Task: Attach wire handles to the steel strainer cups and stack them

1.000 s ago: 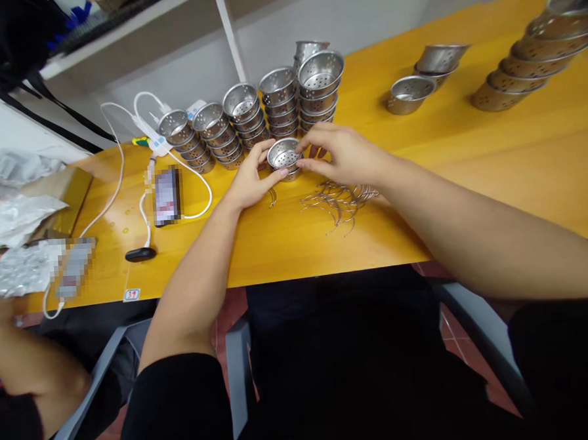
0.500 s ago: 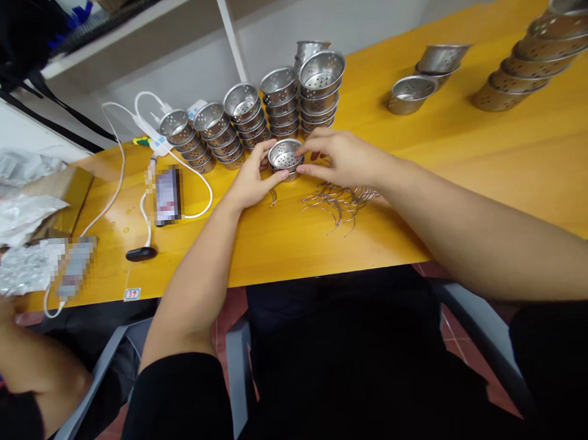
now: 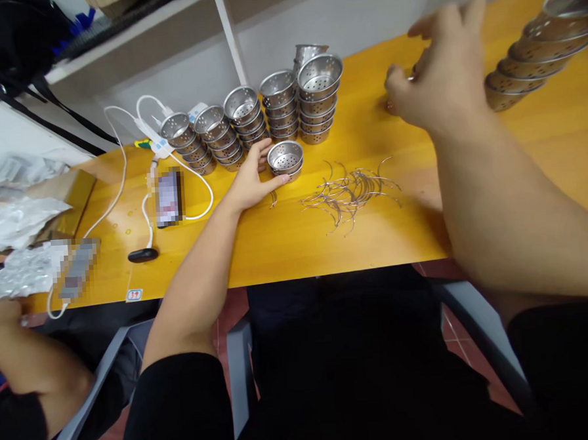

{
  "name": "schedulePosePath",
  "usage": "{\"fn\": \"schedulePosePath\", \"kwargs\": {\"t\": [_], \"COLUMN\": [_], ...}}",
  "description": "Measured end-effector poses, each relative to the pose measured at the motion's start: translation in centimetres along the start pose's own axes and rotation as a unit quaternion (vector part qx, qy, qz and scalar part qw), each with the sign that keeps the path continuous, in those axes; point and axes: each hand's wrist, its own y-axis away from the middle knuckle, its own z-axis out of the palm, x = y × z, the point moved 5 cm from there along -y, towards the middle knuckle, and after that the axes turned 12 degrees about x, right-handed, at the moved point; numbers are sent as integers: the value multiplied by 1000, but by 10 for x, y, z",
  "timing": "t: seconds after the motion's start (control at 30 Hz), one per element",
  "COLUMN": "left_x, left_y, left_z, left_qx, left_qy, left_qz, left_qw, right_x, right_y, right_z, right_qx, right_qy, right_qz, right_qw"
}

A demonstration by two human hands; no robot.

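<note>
My left hand (image 3: 253, 179) curls round the left side of a short stack of perforated metal cups (image 3: 287, 158), thumb in front and fingers behind. The stack stands upright on the table. Out to the right, my right hand (image 3: 441, 74) is raised over the table with its fingers apart, slightly blurred. It covers the spot where loose metal cups stood, so whether it touches them is hidden. Between the hands lies a tangle of thin curved metal wires (image 3: 354, 190). A couple of similar wires (image 3: 274, 199) lie beside my left thumb.
Several stacks of perforated cups (image 3: 321, 81) line the back. Another tall, leaning stack (image 3: 536, 56) stands far right. A phone (image 3: 168, 197), white cables (image 3: 123, 150) and plastic bags (image 3: 18, 215) lie left. A co-worker's arm (image 3: 30, 358) shows at lower left.
My right hand has left the cup stack and moved right and away from me, over the loose cups, uncovering the wires. My left hand stays at the stack.
</note>
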Motion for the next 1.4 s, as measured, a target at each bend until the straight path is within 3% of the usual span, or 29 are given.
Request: {"fn": "schedulePosePath", "kwargs": {"t": [0.1,0.2,0.3,0.4,0.57,0.77,0.83,1.03,1.17,1.3,1.4], "left_x": [1,2,4,2,-2,-11,-14,-12,-11,-12,-1], "left_y": [0,1,2,1,0,-1,-2,-2,-4,-7,-9], "left_z": [-1,-1,-1,-1,-1,-1,0,9,10,5,1], "left_qx": [3,6,-1,-3,-11,-10,-8,5,57,64,62], "left_qy": [3,-3,-1,3,-8,-16,-14,-13,-36,-39,-41], "left_qz": [2,-5,-4,4,15,31,41,81,90,71,96], "left_qw": [1000,1000,1000,1000,1000,999,999,997,994,995,993], "right_x": [24,37,41,42,35,6,-7,-57,-72,-69,-63], "right_y": [-6,-6,-5,-6,-12,-4,5,56,82,84,80], "right_z": [12,31,43,46,35,14,10,38,68,77,81], "right_qx": [-52,-128,-159,-147,-40,98,112,31,-44,-53,-58], "right_qy": [104,137,171,176,141,-42,-102,-227,-258,-285,-310], "right_qz": [77,82,62,62,78,-21,-73,-257,-293,-310,-286], "right_qw": [990,979,970,971,986,994,986,939,920,905,905]}}
